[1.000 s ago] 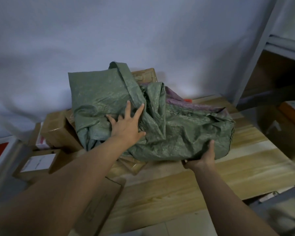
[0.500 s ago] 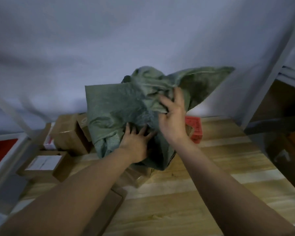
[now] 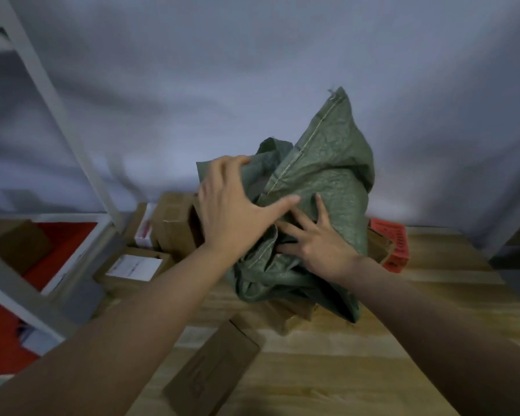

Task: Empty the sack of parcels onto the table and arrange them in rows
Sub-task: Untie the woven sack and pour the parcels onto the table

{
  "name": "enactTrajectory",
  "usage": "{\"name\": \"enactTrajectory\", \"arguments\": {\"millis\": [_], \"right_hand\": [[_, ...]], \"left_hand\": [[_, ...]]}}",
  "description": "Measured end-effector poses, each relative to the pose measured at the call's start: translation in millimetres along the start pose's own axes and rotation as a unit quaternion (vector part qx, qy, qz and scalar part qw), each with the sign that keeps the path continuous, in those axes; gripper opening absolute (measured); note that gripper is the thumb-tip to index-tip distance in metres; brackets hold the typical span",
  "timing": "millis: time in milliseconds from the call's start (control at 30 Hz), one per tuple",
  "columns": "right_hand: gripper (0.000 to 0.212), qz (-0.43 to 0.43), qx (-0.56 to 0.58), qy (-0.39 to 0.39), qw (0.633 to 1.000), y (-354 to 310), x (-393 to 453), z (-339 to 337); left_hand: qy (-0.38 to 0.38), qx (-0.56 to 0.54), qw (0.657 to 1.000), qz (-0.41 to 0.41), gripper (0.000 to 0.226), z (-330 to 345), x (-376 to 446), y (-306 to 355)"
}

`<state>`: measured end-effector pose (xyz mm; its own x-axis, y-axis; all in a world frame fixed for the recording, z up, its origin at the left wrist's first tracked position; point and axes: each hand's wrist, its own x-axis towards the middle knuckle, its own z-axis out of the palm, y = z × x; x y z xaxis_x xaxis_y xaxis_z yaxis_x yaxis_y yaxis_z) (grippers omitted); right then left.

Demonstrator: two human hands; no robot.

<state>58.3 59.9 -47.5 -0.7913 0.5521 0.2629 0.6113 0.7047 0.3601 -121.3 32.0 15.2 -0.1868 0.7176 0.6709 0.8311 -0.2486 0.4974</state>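
While the sack (image 3: 321, 187) now stands bunched upright at the back of the table (image 3: 373, 370), emptying looks nearly done.
Left hand (image 3: 237, 211) has risen, fingers spread over the folded top; right hand (image 3: 318, 241) presses flat, gripping nothing. Parcels (image 3: 174, 217) lie loose, no rows yet.

A parcel storeroom: labelled cardboard boxes (image 3: 135, 267) crowd a wooden table (image 3: 357, 367) beside grey metal shelving (image 3: 57, 103).
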Motion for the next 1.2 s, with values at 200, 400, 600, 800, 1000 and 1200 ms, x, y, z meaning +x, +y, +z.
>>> {"name": "enactTrajectory", "arguments": {"millis": [200, 400, 600, 800, 1000, 1200], "right_hand": [[0.042, -0.079, -0.038, -0.008, 0.996, -4.8, -4.8, -1.1], [0.070, 0.064, 0.065, -0.003, 0.996, -5.0, -41.4, -5.1], [0.099, 0.333, 0.119, 0.012, 0.935, -9.3, -29.7, 2.1], [0.096, 0.398, 0.151, -0.014, 0.905, 6.7, -18.8, 7.9], [0.074, 0.448, 0.094, -0.049, 0.888, 19.3, -11.6, 12.7], [0.071, 0.450, 0.080, -0.020, 0.889, 12.0, -5.4, 8.3]], "left_hand": [[-0.085, 0.019, 0.974, -0.208, 0.120, 33.6, 24.4, -27.4], [-0.158, -0.064, 0.882, -0.439, 0.147, 42.4, 20.0, -78.5], [-0.180, -0.260, 0.775, -0.548, 0.173, 66.3, 7.7, -112.9], [-0.171, -0.249, 0.843, -0.445, 0.092, 59.8, 7.6, -103.4], [-0.282, -0.150, 0.907, -0.276, 0.085, 61.8, 22.4, -88.7], [-0.270, -0.085, 0.928, -0.242, 0.040, 60.0, 40.1, -75.3]]}}
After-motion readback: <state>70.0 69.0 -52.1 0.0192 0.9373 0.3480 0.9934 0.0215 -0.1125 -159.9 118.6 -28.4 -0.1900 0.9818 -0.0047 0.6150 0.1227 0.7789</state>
